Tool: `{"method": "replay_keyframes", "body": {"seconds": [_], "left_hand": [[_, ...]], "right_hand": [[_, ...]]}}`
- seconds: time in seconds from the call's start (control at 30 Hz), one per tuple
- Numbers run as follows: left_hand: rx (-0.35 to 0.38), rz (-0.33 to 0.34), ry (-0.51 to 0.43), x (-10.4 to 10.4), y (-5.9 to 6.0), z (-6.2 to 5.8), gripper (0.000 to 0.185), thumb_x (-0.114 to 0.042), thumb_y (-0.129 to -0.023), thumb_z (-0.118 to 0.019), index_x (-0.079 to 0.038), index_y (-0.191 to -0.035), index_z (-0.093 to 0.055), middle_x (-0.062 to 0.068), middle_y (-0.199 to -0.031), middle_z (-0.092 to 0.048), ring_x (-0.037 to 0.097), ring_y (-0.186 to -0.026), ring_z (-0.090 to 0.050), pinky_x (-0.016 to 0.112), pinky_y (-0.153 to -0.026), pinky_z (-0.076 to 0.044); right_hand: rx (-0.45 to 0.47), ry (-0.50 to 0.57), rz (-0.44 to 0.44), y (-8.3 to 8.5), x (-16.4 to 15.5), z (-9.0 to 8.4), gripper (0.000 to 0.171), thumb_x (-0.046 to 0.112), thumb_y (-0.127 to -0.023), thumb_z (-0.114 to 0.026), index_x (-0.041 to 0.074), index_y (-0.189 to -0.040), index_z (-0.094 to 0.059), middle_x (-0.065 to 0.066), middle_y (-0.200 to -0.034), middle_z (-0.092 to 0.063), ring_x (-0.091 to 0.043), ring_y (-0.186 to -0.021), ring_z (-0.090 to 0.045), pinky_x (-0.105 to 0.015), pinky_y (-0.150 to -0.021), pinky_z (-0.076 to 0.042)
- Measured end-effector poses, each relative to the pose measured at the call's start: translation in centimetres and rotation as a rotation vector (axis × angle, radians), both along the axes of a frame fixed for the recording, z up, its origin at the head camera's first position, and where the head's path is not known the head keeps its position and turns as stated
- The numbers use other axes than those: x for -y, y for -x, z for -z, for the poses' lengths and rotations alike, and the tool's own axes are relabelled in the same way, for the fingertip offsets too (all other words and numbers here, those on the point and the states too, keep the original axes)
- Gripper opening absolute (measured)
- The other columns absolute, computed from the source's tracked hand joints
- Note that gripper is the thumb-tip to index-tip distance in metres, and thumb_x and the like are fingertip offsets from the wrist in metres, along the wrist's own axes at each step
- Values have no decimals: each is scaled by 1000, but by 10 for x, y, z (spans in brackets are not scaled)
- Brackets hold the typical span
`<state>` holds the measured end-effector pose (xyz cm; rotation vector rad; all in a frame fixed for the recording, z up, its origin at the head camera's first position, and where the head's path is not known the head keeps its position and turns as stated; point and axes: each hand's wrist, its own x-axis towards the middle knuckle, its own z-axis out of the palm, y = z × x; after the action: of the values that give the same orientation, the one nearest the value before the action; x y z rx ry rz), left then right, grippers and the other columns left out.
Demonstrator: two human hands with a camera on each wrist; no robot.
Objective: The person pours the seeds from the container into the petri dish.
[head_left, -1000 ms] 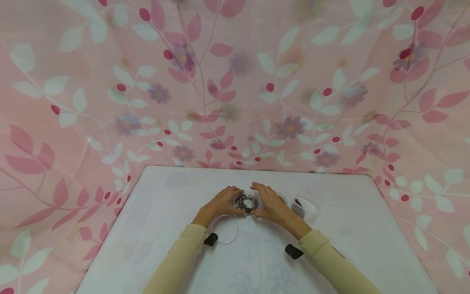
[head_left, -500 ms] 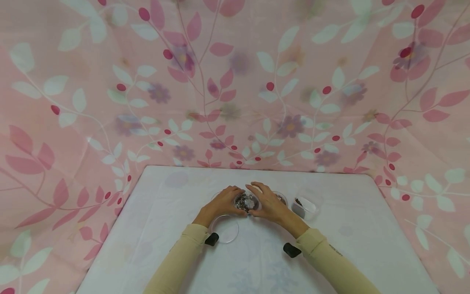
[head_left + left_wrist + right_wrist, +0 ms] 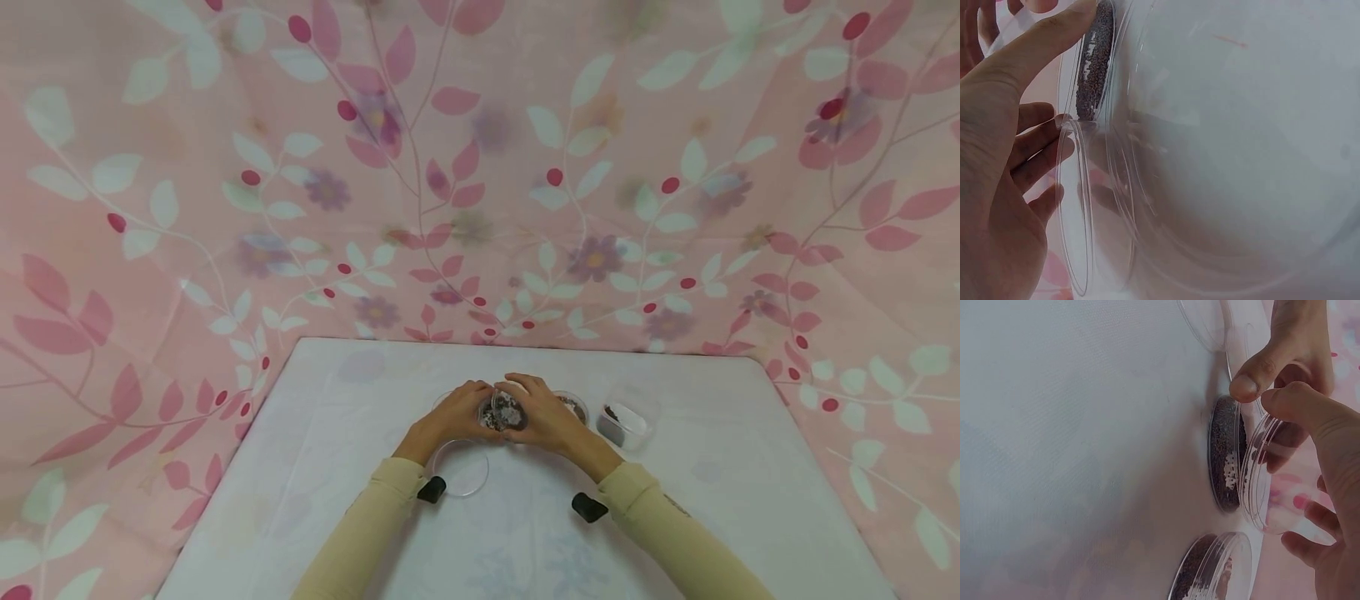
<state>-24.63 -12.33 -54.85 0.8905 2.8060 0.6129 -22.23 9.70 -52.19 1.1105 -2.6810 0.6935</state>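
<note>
A clear petri dish point(image 3: 488, 416) of dark granules with white bits sits on the white table between both hands. My left hand point(image 3: 457, 414) grips it from the left, thumb at the near side and fingers at the far side. From the right, my right hand point(image 3: 553, 422) holds a clear round lid point(image 3: 510, 409) that overlaps the dish. In the right wrist view, this lid point(image 3: 1255, 478) leans at an angle against the upper rim of the filled dish point(image 3: 1225, 456). The right thumb presses its edge beside the left thumb.
Another filled petri dish point(image 3: 573, 406) stands behind the right hand. Farther right is a clear plastic tub point(image 3: 622, 426) with dark material and a white inside. A loose clear lid point(image 3: 461, 469) lies by the left wrist. Floral pink cloth point(image 3: 480, 167) hangs behind the table.
The right hand has shifted left, bringing the lid over the filled dish and tilting it. The left hand has stayed at the dish.
</note>
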Motion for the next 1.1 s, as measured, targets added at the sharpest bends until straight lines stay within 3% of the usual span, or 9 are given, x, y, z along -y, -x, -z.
{"method": "replay_keyframes", "body": {"seconds": [0.27,0.63,1.1], "left_hand": [[-3,-21,13,9,-4,-3,94,-62,-71,-79,-16,-146,-46,2,-139,-54,21,-131,-47,41,-113,-40],[-20,-37,25,25,-6,-3,98,-64,-68,-79,-11,-144,-49,5,-141,-54,22,-131,-48,41,-113,-39],[5,-50,-7,30,-7,0,95,-60,-69,-81,-12,-145,-49,4,-142,-52,23,-134,-46,43,-115,-37]], "right_hand": [[20,-41,-8,2,9,1,79,37,-77,-83,13,-144,-48,-20,-144,-49,-38,-130,-48,-58,-102,-45],[59,-193,46,4,19,1,76,42,-76,-83,11,-139,-54,-14,-144,-52,-34,-128,-50,-55,-99,-48],[115,-210,59,6,22,9,71,43,-77,-82,12,-136,-57,-15,-143,-52,-35,-129,-50,-57,-100,-46]]}}
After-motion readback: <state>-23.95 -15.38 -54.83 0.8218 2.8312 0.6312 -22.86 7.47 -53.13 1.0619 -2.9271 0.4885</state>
